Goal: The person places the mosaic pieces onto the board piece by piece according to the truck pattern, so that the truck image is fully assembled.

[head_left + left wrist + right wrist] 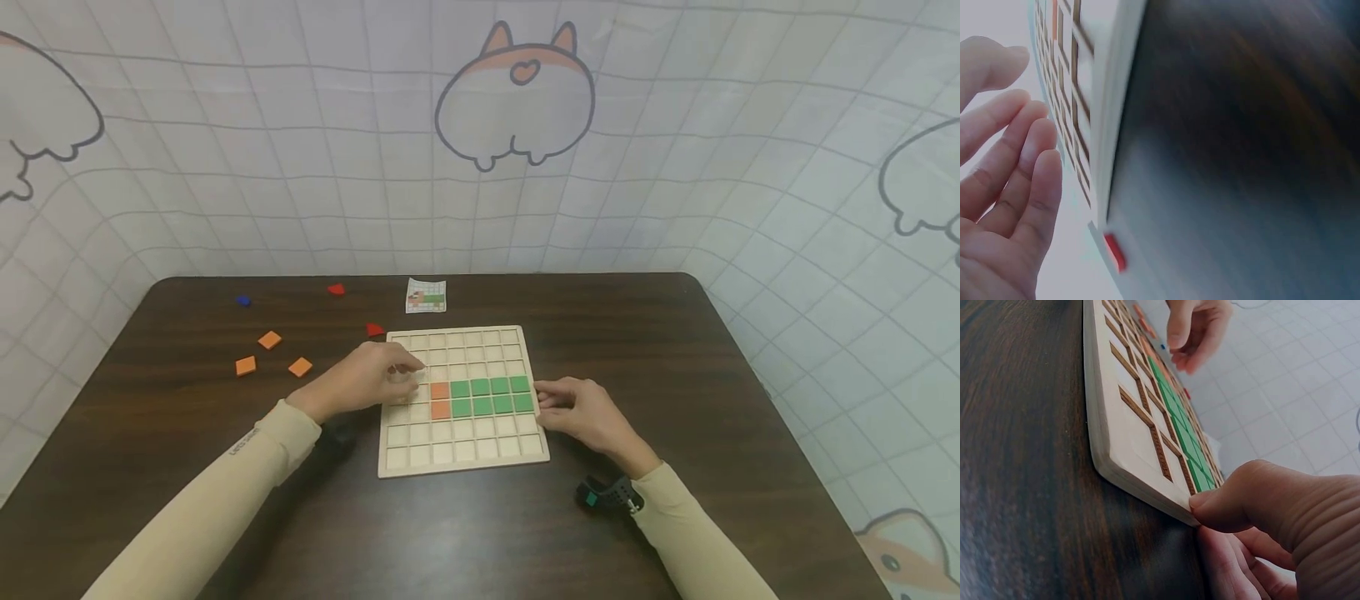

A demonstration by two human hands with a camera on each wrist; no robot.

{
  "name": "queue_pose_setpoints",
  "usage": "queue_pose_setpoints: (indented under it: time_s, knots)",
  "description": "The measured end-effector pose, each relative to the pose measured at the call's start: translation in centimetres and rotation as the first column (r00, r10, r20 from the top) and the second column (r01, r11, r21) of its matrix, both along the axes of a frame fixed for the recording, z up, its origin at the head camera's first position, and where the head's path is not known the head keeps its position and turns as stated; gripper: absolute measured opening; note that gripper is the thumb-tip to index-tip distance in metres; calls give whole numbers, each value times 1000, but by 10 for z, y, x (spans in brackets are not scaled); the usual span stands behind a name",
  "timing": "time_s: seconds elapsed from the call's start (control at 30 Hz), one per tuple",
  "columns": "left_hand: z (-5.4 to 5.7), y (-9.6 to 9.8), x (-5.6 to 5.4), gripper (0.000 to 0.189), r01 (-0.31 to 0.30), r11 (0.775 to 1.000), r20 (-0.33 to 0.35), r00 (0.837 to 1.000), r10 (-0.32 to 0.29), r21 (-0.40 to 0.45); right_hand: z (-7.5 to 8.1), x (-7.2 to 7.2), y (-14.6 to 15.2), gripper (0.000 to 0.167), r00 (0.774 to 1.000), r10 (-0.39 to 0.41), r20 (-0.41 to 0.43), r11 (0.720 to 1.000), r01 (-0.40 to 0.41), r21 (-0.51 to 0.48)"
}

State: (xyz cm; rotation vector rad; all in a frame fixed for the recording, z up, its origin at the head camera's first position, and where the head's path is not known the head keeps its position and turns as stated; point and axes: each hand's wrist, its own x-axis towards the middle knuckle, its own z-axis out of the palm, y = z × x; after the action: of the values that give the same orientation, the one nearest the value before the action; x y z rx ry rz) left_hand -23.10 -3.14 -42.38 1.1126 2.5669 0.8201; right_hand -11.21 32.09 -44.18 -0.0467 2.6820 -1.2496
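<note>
A pale wooden grid board lies on the dark table, with two rows of green square tiles and two orange tiles set in its cells. Over the board's left part hovers my left hand, fingers bent loosely; the left wrist view shows nothing between thumb and fingertips. My right hand holds the board's right edge. In the right wrist view its thumb lies on the rim, while the other fingers stay outside and below that edge.
Three loose orange tiles lie left of the board. Two red pieces and a blue piece lie farther back. Behind the board is a small printed pattern card. A white grid-patterned curtain surrounds the table.
</note>
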Motion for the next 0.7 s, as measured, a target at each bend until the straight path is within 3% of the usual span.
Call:
queue_pose_setpoints:
  time_s: [0.5, 0.7]
  knots:
    - [9, -70, -22, 39, -162, 985, 24, 986, 164, -58, 0, 2, 3, 56, 1000, 26, 15, 1000, -26, -2]
    - [5, -95, -28, 40, -222, 973, 13, 975, 223, -66, 1, 2, 4, 57, 999, 44, 18, 999, -44, -21]
